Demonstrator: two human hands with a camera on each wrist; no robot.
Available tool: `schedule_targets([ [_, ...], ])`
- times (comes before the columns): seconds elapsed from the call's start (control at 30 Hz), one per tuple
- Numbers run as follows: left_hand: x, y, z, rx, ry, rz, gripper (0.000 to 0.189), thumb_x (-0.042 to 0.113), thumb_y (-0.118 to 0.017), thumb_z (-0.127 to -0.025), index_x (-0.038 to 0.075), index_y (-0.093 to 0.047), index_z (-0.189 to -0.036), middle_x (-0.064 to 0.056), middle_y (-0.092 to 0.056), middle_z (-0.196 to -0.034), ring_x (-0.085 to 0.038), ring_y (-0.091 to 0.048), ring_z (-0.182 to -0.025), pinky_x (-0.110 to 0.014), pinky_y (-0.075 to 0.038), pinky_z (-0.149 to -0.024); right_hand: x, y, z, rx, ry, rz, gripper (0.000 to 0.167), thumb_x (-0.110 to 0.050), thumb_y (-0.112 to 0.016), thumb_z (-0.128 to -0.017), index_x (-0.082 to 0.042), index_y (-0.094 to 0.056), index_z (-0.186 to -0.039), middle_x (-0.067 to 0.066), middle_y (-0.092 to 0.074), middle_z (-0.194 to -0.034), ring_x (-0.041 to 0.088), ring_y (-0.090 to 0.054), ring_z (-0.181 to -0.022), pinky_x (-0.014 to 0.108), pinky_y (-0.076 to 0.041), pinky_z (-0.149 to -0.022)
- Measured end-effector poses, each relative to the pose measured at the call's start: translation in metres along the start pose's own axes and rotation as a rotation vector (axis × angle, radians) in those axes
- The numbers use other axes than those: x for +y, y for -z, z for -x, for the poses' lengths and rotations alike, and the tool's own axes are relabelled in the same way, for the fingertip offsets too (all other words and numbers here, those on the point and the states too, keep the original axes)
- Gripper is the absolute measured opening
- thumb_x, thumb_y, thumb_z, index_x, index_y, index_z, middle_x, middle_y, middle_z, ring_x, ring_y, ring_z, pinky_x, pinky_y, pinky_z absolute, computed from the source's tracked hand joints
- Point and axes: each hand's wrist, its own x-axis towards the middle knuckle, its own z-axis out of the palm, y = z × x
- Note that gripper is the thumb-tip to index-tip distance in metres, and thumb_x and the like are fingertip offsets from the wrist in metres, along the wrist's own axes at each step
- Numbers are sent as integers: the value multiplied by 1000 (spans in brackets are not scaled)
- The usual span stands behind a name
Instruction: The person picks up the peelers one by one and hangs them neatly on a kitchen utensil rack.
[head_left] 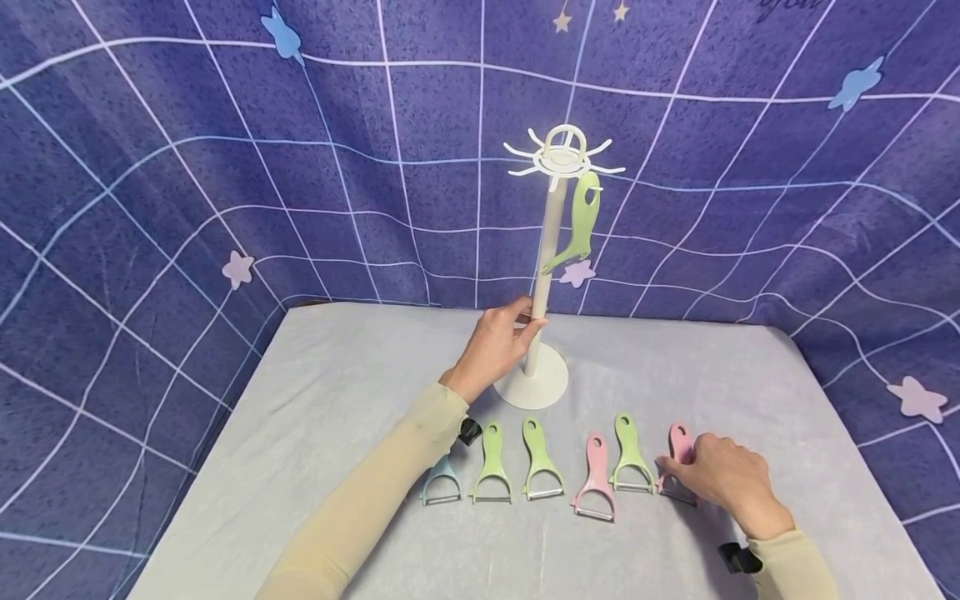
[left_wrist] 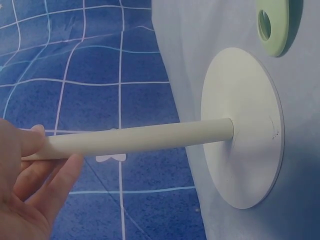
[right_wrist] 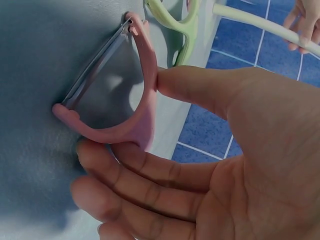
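Observation:
My left hand [head_left: 491, 350] grips the pole [head_left: 551, 225] of a white hook stand, a little above its round base [head_left: 532, 393]. In the left wrist view, thumb and fingers lie on opposite sides of the pole. A green peeler [head_left: 585, 212] hangs by its handle hole from one of the hooks at the top. On the right, my right hand [head_left: 727, 479] pinches a pink peeler [head_left: 680, 442]. The right wrist view shows the thumb on one side of its forked head [right_wrist: 148, 90] and the fingertips on the other, with the blade facing away from the palm.
Along the grey-covered table [head_left: 300, 417] lie a light blue peeler [head_left: 442, 468], partly hidden by the left sleeve, two green peelers, a pink peeler [head_left: 596, 471] and another green peeler [head_left: 627, 450]. A blue gridded curtain [head_left: 420, 108] hangs behind and at both sides.

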Motion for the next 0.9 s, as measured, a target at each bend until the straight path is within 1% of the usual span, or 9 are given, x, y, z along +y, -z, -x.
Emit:
schedule_targets([
  [0.2, 0, 0, 0, -4, -5, -5, 18, 20, -69, -107, 3, -69, -115, -16, -78, -112, -28, -77, -108, -29, -66, -91, 0, 1, 1, 7, 1, 2, 47, -53, -78, -89, -20, -60, -62, 1, -58, -62, 21, -56, -59, 40, -42, -48],
  [0.37, 1, 1, 1, -5, 5, 2, 18, 20, -69, -107, 3, -69, -115, -16, -78, -111, -28, -78, -108, -29, -66, -91, 0, 1, 1, -2, 5, -4, 47, -51, -77, -91, -20, -58, -61, 1, -58, -62, 21, -56, -59, 40, -42, -48],
  [0.5, 0, 2, 1, -4, 8, 5, 17, 19, -69, -107, 3, -70, -115, -16, -78, -111, -28, -78, -107, -29, -66, -90, 1, 0, 0, 1, 13, -11, 43, -49, -76, -92, -21, -60, -63, 1, -58, -64, 22, -56, -61, 41, -42, -49],
  [0.67, 0, 1, -1, 2, -14, 2, 17, 18, -70, -106, 3, -70, -115, -15, -79, -110, -28, -78, -106, -27, -66, -90, 1, 1, 1, 22, 18, -34, 37, -44, -77, -92, -20, -63, -68, 2, -58, -67, 22, -55, -61, 40, -41, -50],
  [0.9, -1, 0, -1, 8, -26, 2, 16, 17, -72, -106, 3, -71, -114, -14, -79, -108, -27, -78, -104, -27, -66, -89, 2, 2, 1, 61, 46, -60, 35, -39, -79, -92, -17, -61, -70, 1, -57, -67, 21, -52, -61, 38, -39, -50],
])
